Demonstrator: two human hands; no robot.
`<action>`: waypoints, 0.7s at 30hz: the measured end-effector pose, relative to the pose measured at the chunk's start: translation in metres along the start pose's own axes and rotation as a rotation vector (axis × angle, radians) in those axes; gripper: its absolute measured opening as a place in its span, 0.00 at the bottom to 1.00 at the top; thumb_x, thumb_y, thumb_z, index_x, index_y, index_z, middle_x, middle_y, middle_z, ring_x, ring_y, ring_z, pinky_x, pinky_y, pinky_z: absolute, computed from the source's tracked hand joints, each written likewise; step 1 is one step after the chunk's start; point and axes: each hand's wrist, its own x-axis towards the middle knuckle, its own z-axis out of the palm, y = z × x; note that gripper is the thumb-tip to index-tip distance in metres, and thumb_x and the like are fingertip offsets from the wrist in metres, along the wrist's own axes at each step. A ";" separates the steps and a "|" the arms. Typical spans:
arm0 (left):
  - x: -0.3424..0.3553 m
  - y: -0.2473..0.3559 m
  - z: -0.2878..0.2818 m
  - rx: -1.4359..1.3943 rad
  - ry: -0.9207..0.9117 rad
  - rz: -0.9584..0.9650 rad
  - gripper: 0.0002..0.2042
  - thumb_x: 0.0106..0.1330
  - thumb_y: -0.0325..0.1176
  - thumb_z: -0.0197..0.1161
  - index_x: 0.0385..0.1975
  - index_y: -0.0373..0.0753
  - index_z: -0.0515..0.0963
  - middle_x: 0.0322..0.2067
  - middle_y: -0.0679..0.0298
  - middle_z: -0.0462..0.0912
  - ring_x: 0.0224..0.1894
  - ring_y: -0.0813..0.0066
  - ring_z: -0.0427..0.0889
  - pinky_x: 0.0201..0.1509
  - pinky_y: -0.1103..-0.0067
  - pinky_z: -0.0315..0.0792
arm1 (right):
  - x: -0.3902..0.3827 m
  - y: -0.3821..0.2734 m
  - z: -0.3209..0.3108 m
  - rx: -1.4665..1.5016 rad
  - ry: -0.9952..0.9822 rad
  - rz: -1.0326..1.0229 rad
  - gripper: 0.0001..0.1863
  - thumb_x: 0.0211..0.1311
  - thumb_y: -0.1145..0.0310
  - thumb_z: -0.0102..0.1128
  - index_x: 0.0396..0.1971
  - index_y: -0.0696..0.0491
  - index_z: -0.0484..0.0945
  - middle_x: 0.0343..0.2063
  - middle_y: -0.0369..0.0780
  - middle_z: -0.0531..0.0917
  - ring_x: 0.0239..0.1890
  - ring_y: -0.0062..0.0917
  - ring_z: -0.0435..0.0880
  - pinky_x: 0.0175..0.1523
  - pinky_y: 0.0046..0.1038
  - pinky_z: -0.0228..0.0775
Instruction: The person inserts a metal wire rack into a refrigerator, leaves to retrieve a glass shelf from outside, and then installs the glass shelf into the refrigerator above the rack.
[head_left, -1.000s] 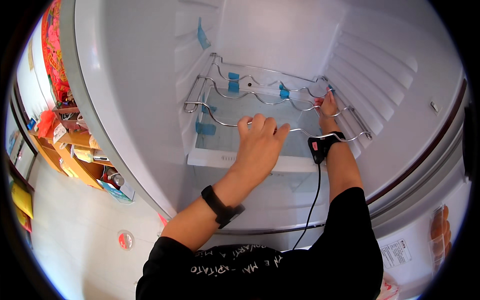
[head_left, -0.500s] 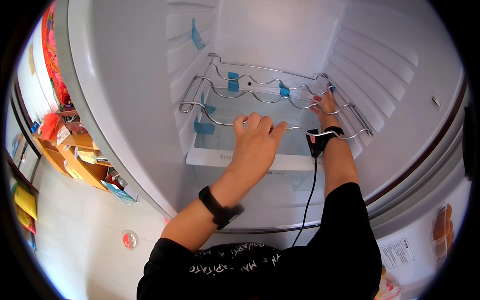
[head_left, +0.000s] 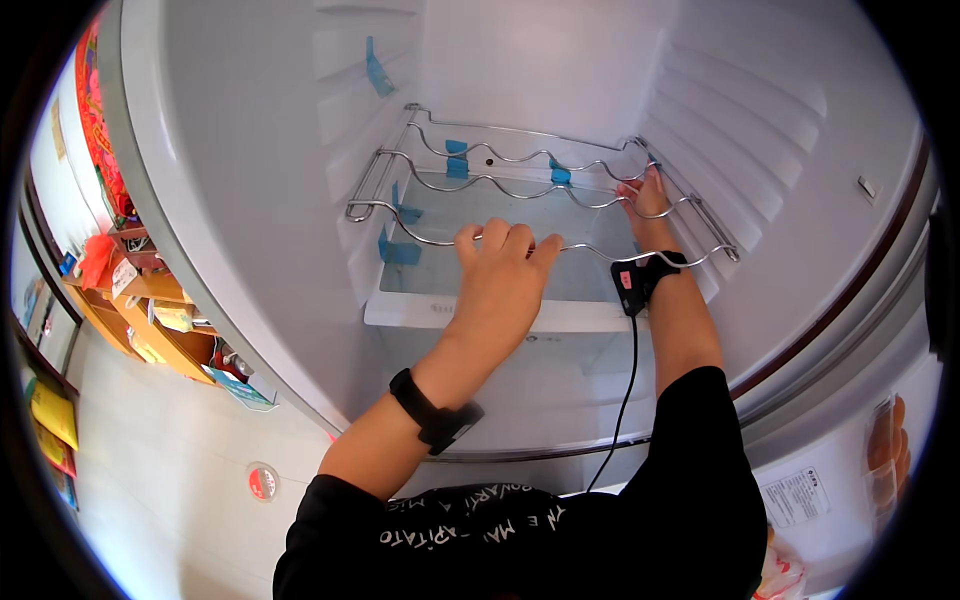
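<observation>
Metal rack (head_left: 490, 179) partly hidden by left hand (head_left: 500, 283); right hand (head_left: 649, 205): grip unclear.

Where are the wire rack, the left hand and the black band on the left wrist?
Wire rack (head_left: 487, 178): head view, on its middle wavy wire.
Left hand (head_left: 497, 292): head view, on its back.
Black band (head_left: 432, 412): head view, on the strap.

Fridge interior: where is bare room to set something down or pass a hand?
The space above the wire rack is open between the side walls. Below it, the shelf shows a bare patch between the left hand and the black wrist device. Crowded: the rack's right end, by the right hand, and the shelf's left edge, by blue tape.
</observation>
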 end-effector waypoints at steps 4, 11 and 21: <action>0.003 0.003 0.000 0.000 -0.019 0.028 0.14 0.50 0.23 0.55 0.37 0.44 0.77 0.25 0.68 0.68 0.35 0.69 0.66 0.46 0.65 0.55 | 0.003 -0.006 -0.003 0.057 0.051 -0.027 0.20 0.64 0.56 0.37 0.55 0.41 0.60 0.33 0.38 0.76 0.22 0.22 0.72 0.28 0.24 0.70; 0.003 0.002 0.000 0.005 -0.013 0.032 0.14 0.50 0.23 0.55 0.38 0.44 0.77 0.25 0.68 0.69 0.36 0.69 0.66 0.47 0.64 0.55 | -0.017 -0.022 0.005 -0.052 -0.008 0.121 0.21 0.65 0.51 0.38 0.55 0.39 0.57 0.34 0.37 0.74 0.28 0.21 0.71 0.34 0.26 0.69; 0.003 0.001 0.001 0.037 -0.008 0.032 0.14 0.49 0.23 0.55 0.37 0.45 0.77 0.25 0.68 0.69 0.36 0.68 0.66 0.47 0.64 0.56 | -0.018 -0.023 -0.004 -0.030 -0.104 0.186 0.21 0.64 0.49 0.38 0.52 0.43 0.59 0.36 0.42 0.75 0.27 0.22 0.73 0.32 0.25 0.69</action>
